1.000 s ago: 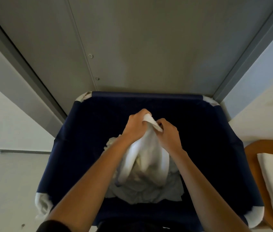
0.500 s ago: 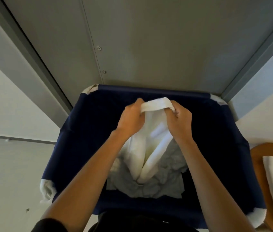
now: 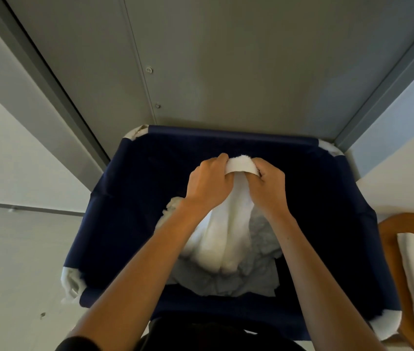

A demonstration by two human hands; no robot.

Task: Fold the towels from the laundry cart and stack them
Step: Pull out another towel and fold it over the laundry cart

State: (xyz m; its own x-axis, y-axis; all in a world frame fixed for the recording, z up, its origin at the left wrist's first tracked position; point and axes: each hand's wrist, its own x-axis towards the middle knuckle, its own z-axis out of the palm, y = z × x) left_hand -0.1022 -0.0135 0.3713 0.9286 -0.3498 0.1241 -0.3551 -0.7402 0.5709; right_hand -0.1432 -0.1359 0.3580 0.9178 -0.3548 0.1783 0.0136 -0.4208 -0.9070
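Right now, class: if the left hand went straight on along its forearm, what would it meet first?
Beyond the towel it grips, the left hand would likely meet the laundry cart's far wall, passing close by the right hand; depth is unclear.

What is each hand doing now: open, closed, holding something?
Left hand: closed, gripping the top edge of the towel.
Right hand: closed, gripping the same edge.
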